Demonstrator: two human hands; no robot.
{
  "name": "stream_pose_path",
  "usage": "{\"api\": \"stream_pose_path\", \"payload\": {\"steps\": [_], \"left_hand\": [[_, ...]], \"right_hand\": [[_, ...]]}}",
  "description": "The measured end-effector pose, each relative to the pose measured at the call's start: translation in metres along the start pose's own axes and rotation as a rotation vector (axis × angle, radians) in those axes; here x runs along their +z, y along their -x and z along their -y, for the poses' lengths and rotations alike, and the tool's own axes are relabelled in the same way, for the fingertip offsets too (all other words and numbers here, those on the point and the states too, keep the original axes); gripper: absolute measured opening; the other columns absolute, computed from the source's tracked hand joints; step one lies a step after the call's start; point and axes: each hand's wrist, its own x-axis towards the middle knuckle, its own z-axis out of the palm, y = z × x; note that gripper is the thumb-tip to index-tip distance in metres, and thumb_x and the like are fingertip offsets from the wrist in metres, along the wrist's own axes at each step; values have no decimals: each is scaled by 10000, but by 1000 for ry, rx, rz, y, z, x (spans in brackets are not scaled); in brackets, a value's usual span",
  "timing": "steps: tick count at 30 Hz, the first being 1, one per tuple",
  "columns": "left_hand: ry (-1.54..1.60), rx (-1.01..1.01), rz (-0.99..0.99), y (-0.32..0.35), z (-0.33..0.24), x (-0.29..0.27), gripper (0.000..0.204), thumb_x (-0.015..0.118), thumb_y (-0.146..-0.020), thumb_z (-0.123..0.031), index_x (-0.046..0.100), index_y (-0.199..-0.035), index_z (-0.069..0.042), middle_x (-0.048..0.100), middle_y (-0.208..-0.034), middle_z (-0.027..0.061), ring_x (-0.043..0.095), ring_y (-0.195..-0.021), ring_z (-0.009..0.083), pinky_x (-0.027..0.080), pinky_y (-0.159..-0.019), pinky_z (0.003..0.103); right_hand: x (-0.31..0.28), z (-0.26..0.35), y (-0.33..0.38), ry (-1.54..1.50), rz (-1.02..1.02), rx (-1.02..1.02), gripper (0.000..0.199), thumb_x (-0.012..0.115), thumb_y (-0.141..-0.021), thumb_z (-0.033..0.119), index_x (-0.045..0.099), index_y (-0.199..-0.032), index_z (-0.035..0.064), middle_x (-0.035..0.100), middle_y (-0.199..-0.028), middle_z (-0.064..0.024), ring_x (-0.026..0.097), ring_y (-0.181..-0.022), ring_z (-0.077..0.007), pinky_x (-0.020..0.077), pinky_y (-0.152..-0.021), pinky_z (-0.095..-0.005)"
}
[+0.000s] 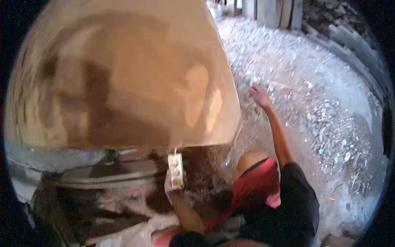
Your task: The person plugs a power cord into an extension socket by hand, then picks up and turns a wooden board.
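Note:
My left hand (169,184) is closed around a cream power strip (176,170) with several round sockets in a row. The strip stands upright in the view, just below the near edge of a large glossy brown panel (152,82). A short pale cord (175,150) shows between the strip's top end and that edge. Out past the panel's right edge, my right arm reaches forward. My right hand (260,97) has curled fingers, somewhat blurred, and whatever they may hold is too small to make out.
Grey gravelly ground (288,61) strewn with chips and debris spreads along the right. Upright boards (273,12) stand at the back, and long timbers (354,49) lie at the far right. Below the panel at left are wooden beams (119,177). My bent knee (252,160) is near the panel's corner.

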Motion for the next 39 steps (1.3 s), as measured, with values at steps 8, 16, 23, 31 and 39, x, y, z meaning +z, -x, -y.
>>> {"api": "stream_pose_path", "payload": {"steps": [8, 16, 23, 31, 39], "left_hand": [[240, -240, -42, -2, -21, 13, 536, 508, -954, -441, 484, -1273, -12, 664, -991, 188, 684, -728, 229, 576, -537, 325], [228, -162, -209, 17, -28, 21, 537, 509, -954, -445, 485, -1272, -14, 663, -994, 188, 682, -729, 226, 573, -536, 321], [213, -139, -316, 30, -33, 21, 538, 510, -953, -448, 486, -1271, -16, 662, -997, 188, 681, -730, 222, 571, -535, 317], [233, -190, -292, 10, -16, 26, 539, 511, -952, -451, 488, -1270, -18, 661, -1001, 189, 679, -730, 219, 568, -535, 313], [242, -186, -266, 6, -17, 16, 540, 512, -951, -455, 489, -1269, -20, 660, -1004, 189, 677, -731, 215, 565, -534, 309]], "right_hand": [[155, -60, -37, 424, 387, -399, 415, 636, -783, 215, 595, -1163, 56, 611, -1135, -213, 629, -971, -370, 497, -850, -474], [230, -38, -49, 547, 660, -365, 419, 465, -899, 272, 542, -1299, 368, 405, -1456, -39, 516, -1172, -387, 464, -913, -561], [229, -48, -42, 799, 822, -538, 303, 640, -750, 288, 688, -1031, 184, 592, -1233, -91, 563, -1109, -314, 459, -904, -476], [174, -185, -16, 831, 717, -199, 216, 626, -767, 318, 729, -848, 147, 696, -804, -96, 669, -861, -280, 496, -777, -454], [126, -149, 2, 669, 644, -280, 178, 619, -764, 220, 711, -830, 83, 686, -798, -128, 679, -779, -331, 544, -676, -459]]}}
